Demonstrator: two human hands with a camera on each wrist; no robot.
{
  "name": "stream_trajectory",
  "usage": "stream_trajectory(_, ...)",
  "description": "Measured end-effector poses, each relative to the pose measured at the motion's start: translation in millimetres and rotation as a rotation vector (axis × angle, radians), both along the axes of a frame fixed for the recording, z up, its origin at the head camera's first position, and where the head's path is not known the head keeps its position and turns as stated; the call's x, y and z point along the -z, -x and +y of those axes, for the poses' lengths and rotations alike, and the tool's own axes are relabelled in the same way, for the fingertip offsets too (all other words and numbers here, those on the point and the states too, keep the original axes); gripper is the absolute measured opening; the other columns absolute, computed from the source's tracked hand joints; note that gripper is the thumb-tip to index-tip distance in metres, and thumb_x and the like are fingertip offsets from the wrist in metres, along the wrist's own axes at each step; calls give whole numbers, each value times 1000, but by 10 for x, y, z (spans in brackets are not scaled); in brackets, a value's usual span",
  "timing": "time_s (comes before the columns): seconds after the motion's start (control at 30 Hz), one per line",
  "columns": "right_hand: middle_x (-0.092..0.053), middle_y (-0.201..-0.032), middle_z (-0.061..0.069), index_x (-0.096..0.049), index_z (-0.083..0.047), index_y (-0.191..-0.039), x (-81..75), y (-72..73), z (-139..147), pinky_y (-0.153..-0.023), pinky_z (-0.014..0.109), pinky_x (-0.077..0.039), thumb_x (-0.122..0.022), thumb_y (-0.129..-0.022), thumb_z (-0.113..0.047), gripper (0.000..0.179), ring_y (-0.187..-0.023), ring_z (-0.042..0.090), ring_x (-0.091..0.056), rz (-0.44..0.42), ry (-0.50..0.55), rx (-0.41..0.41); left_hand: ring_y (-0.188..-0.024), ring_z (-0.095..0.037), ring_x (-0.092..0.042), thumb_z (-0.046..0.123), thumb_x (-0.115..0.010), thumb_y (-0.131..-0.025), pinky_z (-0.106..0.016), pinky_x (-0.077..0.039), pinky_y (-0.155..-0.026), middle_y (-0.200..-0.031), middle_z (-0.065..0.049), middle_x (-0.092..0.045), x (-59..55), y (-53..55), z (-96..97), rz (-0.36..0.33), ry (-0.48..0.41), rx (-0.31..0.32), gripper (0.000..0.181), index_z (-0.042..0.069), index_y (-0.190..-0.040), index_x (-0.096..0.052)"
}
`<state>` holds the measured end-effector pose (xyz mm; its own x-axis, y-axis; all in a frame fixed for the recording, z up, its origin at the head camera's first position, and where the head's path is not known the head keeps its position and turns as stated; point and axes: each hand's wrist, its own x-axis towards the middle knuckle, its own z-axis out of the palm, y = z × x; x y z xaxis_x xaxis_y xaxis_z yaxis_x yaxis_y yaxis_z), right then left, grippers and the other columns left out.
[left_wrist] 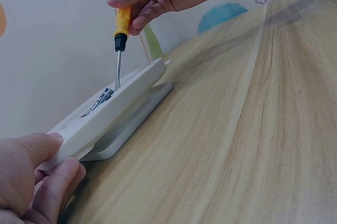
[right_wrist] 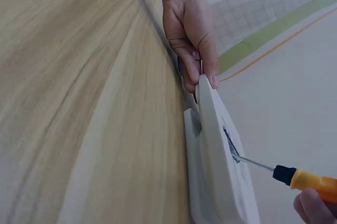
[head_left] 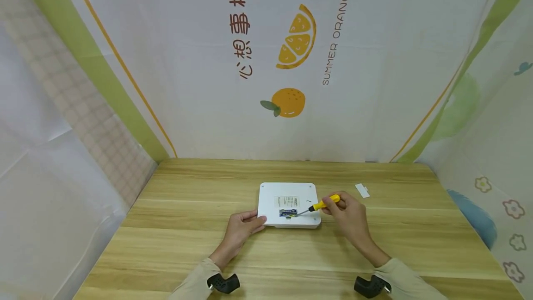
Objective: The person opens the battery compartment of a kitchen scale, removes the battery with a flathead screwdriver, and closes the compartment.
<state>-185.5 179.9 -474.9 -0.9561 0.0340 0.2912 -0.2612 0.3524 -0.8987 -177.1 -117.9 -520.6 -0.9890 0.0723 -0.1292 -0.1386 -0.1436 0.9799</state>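
Left hand (head_left: 243, 232) pinches the white device (head_left: 287, 201), likely steadying it for the screwdriver (head_left: 319, 205) the right hand (head_left: 350, 215) pinches

- Both forearms come in from the near side, angling inward; pale sleeves (head_left: 410, 279) down to the wrists.
- Left hand (head_left: 240, 230): pinch grip, thumb (left_wrist: 45, 145) on top, fingers (left_wrist: 55, 184) bent underneath.
- Left wrist (head_left: 219, 257) roughly in line with the forearm, hand turned thumb-side up.
- Right hand (head_left: 350, 216): thumb and fingers drawn together in a grip, fingers curled; knuckles outward in head view.
- Right hand raised, higher than left in left wrist view.
- Hands well apart, facing each other.
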Motion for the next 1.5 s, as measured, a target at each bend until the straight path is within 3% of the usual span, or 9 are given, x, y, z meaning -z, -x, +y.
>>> stream_trajectory(0.17,-76,-91,17,-70,3,-101,-72,9,-65,-65,38,-67,-73,-97,-16,19,-77,31,-76,48,-77,1,-93,-23,-72,-6,-70,-94,-29,-65,-85,-108,-26,-67,-17,-3,10,-12,-1,-1,46,-26,-130,-51)
stream_trajectory(0.4,-76,-88,12,-70,1,-98,-174,-4,-181,-59,18,-63,-75,-95,-13,16,-70,17,-75,147,-214,-13,-94,-22,-72,-5,-70,-93,-29,-65,-86,-107,-26,-66,-2,7,-5,-8,0,6,46,-26,-129,-51)
stream_trajectory(0.6,-76,-88,15,-69,4,-99,-214,10,-222,-59,18,-63,-73,-97,-14,19,-69,14,-74,124,-189,-19,-93,-22,-72,-5,-71,-93,-29,-65,-86,-106,-26,-67,-11,16,4,-9,10,8,45,-26,-128,-52)
stream_trajectory(0.8,-75,-86,15,-71,4,-99,-180,15,-211,-56,18,-62,-74,-96,-17,21,-68,20,-74,65,-143,43,-93,-23,-72,-6,-71,-92,-30,-65,-85,-104,-25,-67,-18,8,11,-1,25,9,43,-27,-125,-53)
stream_trajectory(0.97,-75,-81,10,-71,0,-95,-148,-20,-237,-53,17,-61,-77,-94,-18,19,-65,14,-73,116,-165,55,-90,-23,-73,-6,-72,-92,-30,-65,-84,-102,-24,-67,-11,9,3,2,48,6,42,-28,-124,-54)
stream_trajectory(1.1,-75,-82,12,-70,2,-96,-110,-36,-239,-54,19,-62,-76,-94,-16,19,-66,18,-74,134,-138,47,-90,-23,-73,-5,-72,-92,-30,-65,-84,-102,-25,-66,-20,11,-6,5,58,10,43,-27,-124,-54)
stream_trajectory(1.2,-76,-86,16,-70,3,-99,-77,-24,-199,-58,28,-66,-74,-96,-14,18,-70,27,-76,72,-70,58,-91,-24,-74,-5,-72,-92,-31,-65,-85,-102,-26,-67,-20,19,-9,6,57,16,44,-27,-125,-54)
stream_trajectory(1.33,-75,-95,22,-70,5,-103,-43,-1,-118,-68,39,-67,-72,-97,-12,17,-76,31,-76,-74,47,69,-91,-24,-74,-4,-73,-92,-30,-65,-86,-103,-25,-68,-23,27,-7,-5,56,14,43,-26,-124,-56)
stream_trajectory(1.5,-74,-102,25,-67,9,-107,36,25,-8,-74,35,-67,-70,-98,-14,25,-79,26,-77,-190,155,58,-91,-23,-73,-4,-73,-92,-30,-65,-85,-102,-24,-68,-22,26,-7,-15,67,7,41,-25,-124,-56)
